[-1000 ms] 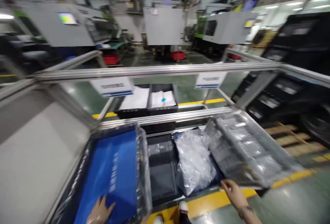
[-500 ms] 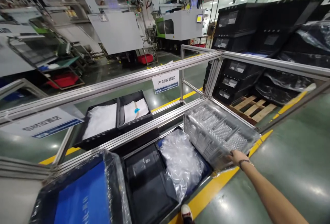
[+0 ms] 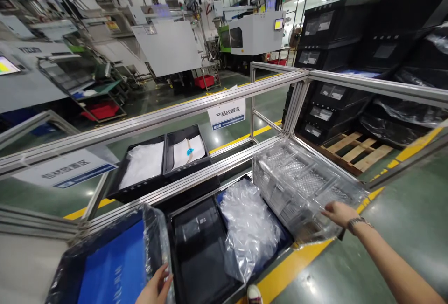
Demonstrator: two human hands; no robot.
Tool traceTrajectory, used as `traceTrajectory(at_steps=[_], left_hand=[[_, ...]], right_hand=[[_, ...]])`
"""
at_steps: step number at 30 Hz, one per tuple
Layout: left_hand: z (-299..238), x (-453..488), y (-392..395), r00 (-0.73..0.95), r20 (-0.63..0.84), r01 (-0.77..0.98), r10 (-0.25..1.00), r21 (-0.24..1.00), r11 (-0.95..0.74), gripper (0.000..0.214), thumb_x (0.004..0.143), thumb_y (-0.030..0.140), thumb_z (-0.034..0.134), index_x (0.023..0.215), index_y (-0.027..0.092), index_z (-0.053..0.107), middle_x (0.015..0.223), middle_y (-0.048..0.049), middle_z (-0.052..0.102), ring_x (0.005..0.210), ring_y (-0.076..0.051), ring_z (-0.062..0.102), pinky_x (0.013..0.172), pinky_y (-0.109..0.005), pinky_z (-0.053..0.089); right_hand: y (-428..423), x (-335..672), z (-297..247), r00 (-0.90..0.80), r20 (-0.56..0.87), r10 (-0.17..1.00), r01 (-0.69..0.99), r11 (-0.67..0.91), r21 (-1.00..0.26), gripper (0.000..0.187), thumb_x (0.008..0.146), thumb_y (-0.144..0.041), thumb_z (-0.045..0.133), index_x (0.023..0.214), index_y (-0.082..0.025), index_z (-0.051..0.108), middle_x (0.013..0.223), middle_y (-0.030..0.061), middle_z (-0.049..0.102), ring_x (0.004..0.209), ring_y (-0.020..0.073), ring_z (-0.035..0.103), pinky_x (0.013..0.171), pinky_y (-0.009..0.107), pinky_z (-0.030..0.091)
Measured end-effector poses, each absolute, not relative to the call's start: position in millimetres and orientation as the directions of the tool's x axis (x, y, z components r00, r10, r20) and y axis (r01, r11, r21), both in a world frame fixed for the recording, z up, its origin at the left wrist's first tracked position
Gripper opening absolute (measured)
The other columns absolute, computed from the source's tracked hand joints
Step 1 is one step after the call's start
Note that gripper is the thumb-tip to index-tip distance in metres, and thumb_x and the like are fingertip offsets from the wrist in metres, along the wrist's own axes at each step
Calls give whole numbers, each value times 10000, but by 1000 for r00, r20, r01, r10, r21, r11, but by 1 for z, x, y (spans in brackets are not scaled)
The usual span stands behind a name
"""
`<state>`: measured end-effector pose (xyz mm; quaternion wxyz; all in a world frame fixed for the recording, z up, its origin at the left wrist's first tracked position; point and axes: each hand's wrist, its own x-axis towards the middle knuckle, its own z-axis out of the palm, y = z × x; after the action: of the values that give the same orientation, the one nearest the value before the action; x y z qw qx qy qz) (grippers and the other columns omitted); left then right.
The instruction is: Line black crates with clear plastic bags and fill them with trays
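My right hand [image 3: 336, 212] reaches out to the right and rests on the near edge of a stack of clear plastic trays [image 3: 301, 183] on the aluminium frame; its fingers lie flat against the stack. My left hand [image 3: 156, 287] is at the bottom edge, fingers curled on the rim of a black bin [image 3: 105, 266] lined with clear film over a blue sheet. Between the hands sit an empty black tray [image 3: 199, 248] and a heap of clear plastic bags [image 3: 247, 224].
An aluminium rail [image 3: 168, 113] crosses in front with a hanging sign [image 3: 226, 113]. Two black bins with white sheets [image 3: 163, 157] lie behind. Stacked black crates [image 3: 343, 75] and a wooden pallet [image 3: 357, 148] stand right. My shoe [image 3: 255, 293] is on the yellow floor line.
The view has turned right and steadied. My right hand slid along the clear tray stack's near edge. My left hand left the view, then returned at the blue-lined bin's rim.
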<state>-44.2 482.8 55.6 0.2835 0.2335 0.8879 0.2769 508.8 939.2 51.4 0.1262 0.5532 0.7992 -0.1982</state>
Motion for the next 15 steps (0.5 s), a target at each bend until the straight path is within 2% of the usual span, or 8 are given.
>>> traceTrajectory(at_steps=[4,7,9,10,11,12,15], left_hand=[[44,10,544,-560,-326,472,762,631,616,426,742,432,510,1112,252,621,1009,-31,717,965,-240,667,930,-342,508],[35,81,607,-321,-287,499,902,759,419,350,761,342,565,1072,221,672,1121,-77,681,1071,-253,610,1011,-369,439],[23,138,657,-145,-311,314,939,886,341,269,767,280,591,1009,220,692,1075,-81,688,1042,-243,603,992,-368,437],[15,168,684,-109,-393,123,913,906,405,220,747,241,621,950,200,695,993,-80,702,980,-232,620,957,-357,457],[6,197,712,-106,-511,-80,853,859,505,154,722,199,653,869,170,689,909,-79,703,929,-219,625,944,-345,460],[-5,224,741,-122,-563,-159,818,824,543,124,734,180,643,852,151,666,833,-71,690,845,-201,634,884,-339,487],[-36,292,824,-144,-648,-315,747,746,587,205,798,164,602,998,114,594,824,-67,653,691,-140,615,723,-290,504]], right_hand=[[940,510,63,-407,-409,816,913,355,-200,345,862,-436,473,706,-187,653,743,93,670,716,223,603,599,306,322],[937,509,64,-440,-421,793,898,382,-217,332,867,-378,464,690,-173,656,734,103,669,700,225,598,602,312,319],[936,508,62,-465,-425,777,885,399,-240,314,870,-324,446,706,-171,665,755,103,679,716,224,604,619,311,331],[937,508,62,-481,-424,767,876,409,-254,311,872,-305,433,721,-171,670,772,102,684,735,224,608,631,310,340],[938,508,61,-500,-421,757,866,423,-268,313,874,-294,420,735,-172,673,790,101,689,755,225,612,646,308,350],[940,509,60,-518,-418,746,855,436,-281,319,876,-291,409,743,-174,674,804,100,692,771,226,614,658,308,358],[945,509,62,-552,-404,729,833,463,-302,341,878,-315,385,756,-179,673,819,94,694,782,226,613,672,307,373]])
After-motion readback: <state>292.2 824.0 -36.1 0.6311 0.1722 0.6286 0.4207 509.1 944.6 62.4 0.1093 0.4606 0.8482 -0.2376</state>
